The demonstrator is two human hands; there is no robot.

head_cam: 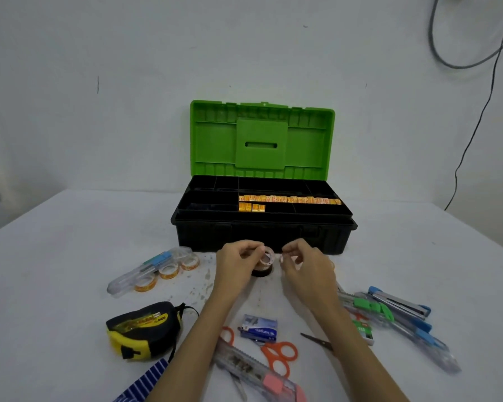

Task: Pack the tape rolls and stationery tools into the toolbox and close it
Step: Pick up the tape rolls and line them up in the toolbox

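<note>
A black toolbox [262, 230] stands open at the table's far side, its green lid [215, 140] upright. Yellow-orange packets [288, 199] lie in its tray. Just in front of it my left hand [238, 262] grips a small clear tape roll [266, 256] above a black tape roll [262, 272] on the table. My right hand [305, 264] is beside it, its fingertips pinched together by the roll's right edge; what they hold is too small to tell. Three small orange-printed tape rolls [169, 271] lie to the left.
On the white table: clear cutters [128, 278] at left, a yellow-black tape measure [143, 329], a staples box [259, 327], orange scissors [279, 355], a pink-tipped cutter [259, 372], and cutters and a stapler [398, 306] at right. Cables hang on the wall at right.
</note>
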